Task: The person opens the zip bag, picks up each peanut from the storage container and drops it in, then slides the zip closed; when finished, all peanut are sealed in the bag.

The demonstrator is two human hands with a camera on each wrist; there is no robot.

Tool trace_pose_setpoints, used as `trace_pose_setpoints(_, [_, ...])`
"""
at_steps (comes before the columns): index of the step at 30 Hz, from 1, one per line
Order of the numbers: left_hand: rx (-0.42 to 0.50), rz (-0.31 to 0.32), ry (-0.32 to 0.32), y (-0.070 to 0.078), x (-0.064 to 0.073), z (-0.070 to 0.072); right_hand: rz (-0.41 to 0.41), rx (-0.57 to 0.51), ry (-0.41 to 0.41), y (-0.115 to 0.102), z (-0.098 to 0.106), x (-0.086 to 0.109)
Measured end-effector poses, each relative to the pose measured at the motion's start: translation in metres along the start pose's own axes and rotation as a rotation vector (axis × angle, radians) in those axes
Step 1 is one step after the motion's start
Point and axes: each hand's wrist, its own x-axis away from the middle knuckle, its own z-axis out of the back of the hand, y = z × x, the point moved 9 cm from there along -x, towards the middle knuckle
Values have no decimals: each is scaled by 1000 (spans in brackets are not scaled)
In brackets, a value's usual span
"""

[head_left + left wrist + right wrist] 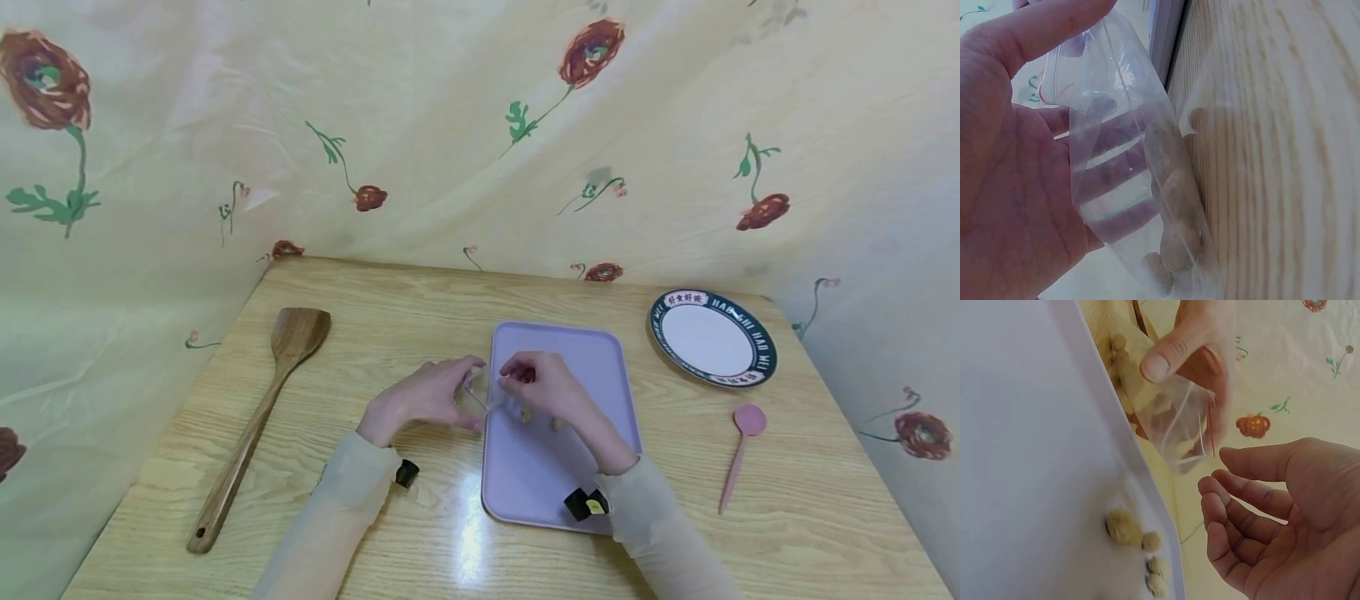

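My left hand (431, 396) grips a clear zip bag (1179, 428) between thumb and fingers, just past the left edge of a lilac tray (536, 492). Inside the bag, low down, sit several tan lumps (1179, 187), blurred by the plastic; their kind is unclear. The bag's mouth, with a red line along it, faces my right hand (547, 383). That hand hovers over the tray's left side, fingers loosely bent, and nothing shows between thumb and fingertips (1213, 503). Beneath it, several small rough tan lumps (1124, 526) lie on the tray.
At the left lies a long wooden spatula (273, 392). To the tray's right are a white plate (708, 337) with a dark green lettered rim and a pink spoon (748, 419). A flowered cloth (435, 108) hangs behind the wooden table (375, 292).
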Motion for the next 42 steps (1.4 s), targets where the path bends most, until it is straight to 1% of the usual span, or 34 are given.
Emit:
trace_pose_setpoints(4, [-2, 3, -1, 0, 0, 0, 8, 23, 10, 4, 9, 3])
trace_pose_setpoints(9, [-3, -3, 3, 0, 0, 0, 13, 49, 35, 15, 24, 9])
trace_pose_setpoints(15, [5, -7, 4, 0, 1, 1, 22, 87, 15, 31, 38, 17])
trace_pose_setpoints(19, [6, -3, 3, 0, 1, 1, 29, 104, -3, 41, 42, 20])
trace_pose_setpoints(23, [7, -1, 0, -1, 1, 0, 27, 129, -27, 48, 41, 22])
trace_pose_setpoints(30, [8, 3, -3, -2, 1, -1, -44, 156, -71, 62, 34, 26])
trace_pose_setpoints(38, [8, 4, -1, -2, 1, -1, -51, 189, -110, 65, 27, 26])
trace_pose_setpoints(42, [7, 5, 1, -2, 1, -1, -57, 196, -115, 66, 25, 26])
